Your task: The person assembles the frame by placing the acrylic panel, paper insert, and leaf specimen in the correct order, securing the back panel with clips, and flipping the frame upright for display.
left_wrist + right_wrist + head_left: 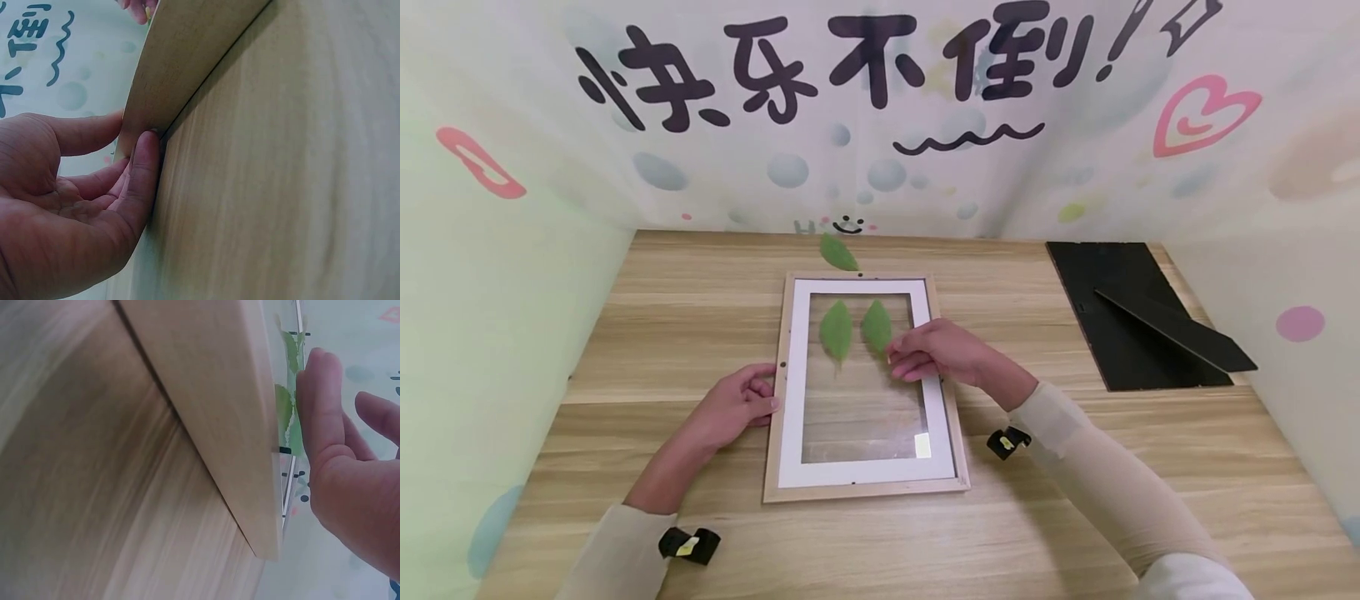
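A picture frame [867, 487] with a pale wood border, white mat and clear pane lies on the table. Two green leaves, one left [836, 331] and one right [876, 323], lie side by side on the upper pane. My left hand [735, 406] rests beside the frame, fingertips touching its left outer side. My right hand [942, 350] reaches over the right border, fingertips at the lower edge of the right leaf. Close up, the right hand's fingers [322, 406] look mostly straight, beside the leaf. A third leaf [838, 252] lies beyond the frame's top edge.
A black backing board [1093, 333] with its stand leg [1172, 325] folded outward lies at the right of the wood-grain table [662, 325]. A printed cloth wall [760, 192] rises behind the table, with pale walls on both sides.
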A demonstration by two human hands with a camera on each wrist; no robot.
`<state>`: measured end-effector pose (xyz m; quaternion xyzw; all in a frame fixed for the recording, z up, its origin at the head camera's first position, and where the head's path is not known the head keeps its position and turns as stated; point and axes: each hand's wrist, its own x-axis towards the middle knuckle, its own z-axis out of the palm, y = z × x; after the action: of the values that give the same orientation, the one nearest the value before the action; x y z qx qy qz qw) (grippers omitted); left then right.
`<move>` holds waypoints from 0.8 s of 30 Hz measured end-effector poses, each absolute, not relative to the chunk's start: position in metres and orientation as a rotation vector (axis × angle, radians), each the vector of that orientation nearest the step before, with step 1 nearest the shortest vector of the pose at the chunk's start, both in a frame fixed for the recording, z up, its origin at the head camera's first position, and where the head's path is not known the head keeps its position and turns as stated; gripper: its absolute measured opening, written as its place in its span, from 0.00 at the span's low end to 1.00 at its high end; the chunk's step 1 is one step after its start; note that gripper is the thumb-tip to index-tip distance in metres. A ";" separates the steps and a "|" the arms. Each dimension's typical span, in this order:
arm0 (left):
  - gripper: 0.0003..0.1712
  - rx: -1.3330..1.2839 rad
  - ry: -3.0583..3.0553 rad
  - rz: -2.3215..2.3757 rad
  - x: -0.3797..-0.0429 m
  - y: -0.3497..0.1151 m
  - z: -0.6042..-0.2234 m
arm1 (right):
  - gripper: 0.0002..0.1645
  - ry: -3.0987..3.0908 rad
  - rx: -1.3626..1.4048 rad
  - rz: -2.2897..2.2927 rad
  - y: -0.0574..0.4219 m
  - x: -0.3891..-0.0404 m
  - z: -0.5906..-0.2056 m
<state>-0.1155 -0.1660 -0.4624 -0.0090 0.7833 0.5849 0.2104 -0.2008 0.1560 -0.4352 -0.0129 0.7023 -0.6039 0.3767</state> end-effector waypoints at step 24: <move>0.33 -0.039 2.182 1.621 -0.114 -0.168 -0.461 | 0.20 1.866 -0.120 -1.365 0.148 -0.204 -0.430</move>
<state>-0.1143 -0.1678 -0.4614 -0.0140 0.7847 0.5831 0.2101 -0.2036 0.1479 -0.4296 -0.0476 0.7383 -0.5399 0.4014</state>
